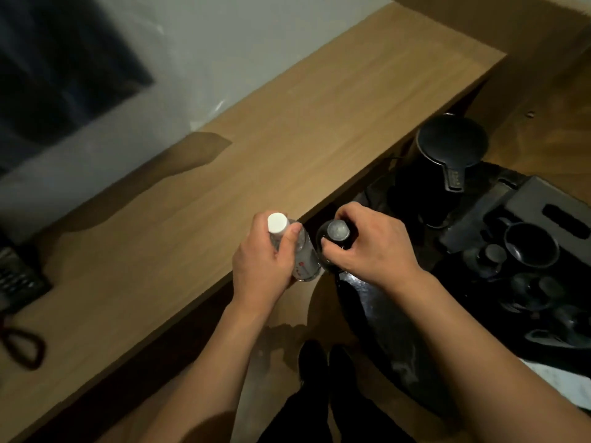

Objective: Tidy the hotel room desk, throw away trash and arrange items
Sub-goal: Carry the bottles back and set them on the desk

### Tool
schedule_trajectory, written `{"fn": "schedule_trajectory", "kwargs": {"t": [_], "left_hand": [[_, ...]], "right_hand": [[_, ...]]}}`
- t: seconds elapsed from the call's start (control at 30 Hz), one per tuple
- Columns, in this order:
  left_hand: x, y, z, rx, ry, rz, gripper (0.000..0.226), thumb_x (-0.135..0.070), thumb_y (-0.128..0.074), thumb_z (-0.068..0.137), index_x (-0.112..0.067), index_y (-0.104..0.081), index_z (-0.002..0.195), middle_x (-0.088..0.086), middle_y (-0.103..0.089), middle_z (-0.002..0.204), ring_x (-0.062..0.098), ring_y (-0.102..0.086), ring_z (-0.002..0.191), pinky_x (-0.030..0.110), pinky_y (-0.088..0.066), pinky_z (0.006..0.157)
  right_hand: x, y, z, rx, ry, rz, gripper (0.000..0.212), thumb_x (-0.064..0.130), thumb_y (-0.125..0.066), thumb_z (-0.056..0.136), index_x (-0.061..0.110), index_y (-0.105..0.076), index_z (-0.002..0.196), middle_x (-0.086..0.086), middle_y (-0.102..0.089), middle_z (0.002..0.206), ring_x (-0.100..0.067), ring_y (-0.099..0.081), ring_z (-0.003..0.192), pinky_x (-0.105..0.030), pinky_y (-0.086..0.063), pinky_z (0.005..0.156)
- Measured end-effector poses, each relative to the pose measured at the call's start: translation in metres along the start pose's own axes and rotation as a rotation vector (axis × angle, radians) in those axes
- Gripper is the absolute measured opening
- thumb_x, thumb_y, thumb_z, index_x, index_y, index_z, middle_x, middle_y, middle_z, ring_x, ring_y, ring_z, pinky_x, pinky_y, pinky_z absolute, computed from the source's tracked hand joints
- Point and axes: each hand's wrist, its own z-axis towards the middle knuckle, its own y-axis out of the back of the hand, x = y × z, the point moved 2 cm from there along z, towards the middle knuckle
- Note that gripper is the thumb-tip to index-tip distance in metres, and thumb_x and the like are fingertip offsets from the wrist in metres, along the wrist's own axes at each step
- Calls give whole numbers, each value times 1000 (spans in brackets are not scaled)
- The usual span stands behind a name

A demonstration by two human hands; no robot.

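Note:
My left hand grips a clear water bottle with a white cap and a red mark on its label, held just over the front edge of the wooden desk. My right hand grips a second bottle by its neck, right beside the first; its cap looks grey in the dim light and its body is dark. Both bottles are upright and almost touching.
A black telephone with a coiled cord lies at the desk's left end. To the right, lower down, stand a black kettle, a dark tray with cups, and a dark rounded object. Feet in dark shoes stand on the floor.

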Motion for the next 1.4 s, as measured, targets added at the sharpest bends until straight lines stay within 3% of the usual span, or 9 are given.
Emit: {"fn": "schedule_trajectory", "kwargs": {"t": [0.2,0.53,0.73,1.07,1.4], "left_hand": [[47,70,-41,-204,177,18,37,-51,-51,97,-21,-56,118,-11,-62,100,9,-62,89,40,-58,72],[140,198,-165,-594,519,50,36,-49,-57,96,-20,-59,117,-8,-68,102,13,-63,91,31,-46,70],[186,275,-277,-808,655,22,36,-49,-55,97,-20,-57,119,-10,-65,104,8,-62,94,30,-53,76],[230,365,-452,-1179,817,156,44,-58,-47,95,-22,-55,118,-11,-64,98,6,-66,87,41,-60,71],[285,434,-566,-1386,1079,260,32,-46,-58,97,-23,-56,119,-12,-64,100,4,-64,86,37,-60,72]], "right_hand": [[81,-35,11,150,203,39,36,47,-68,79,21,-59,102,5,-67,89,-15,-62,80,-35,-54,73],[247,-135,-29,388,600,62,38,42,-71,78,17,-62,104,7,-58,82,-17,-57,74,-29,-45,60],[357,-190,-99,609,815,111,30,43,-70,81,29,-54,102,11,-58,86,-11,-57,79,-30,-51,66],[505,-268,-245,805,1096,150,31,46,-72,77,39,-48,96,21,-50,79,4,-49,73,-16,-37,62],[623,-341,-353,1015,1297,227,30,39,-74,78,32,-53,99,20,-52,83,-2,-54,78,-26,-53,74]]}}
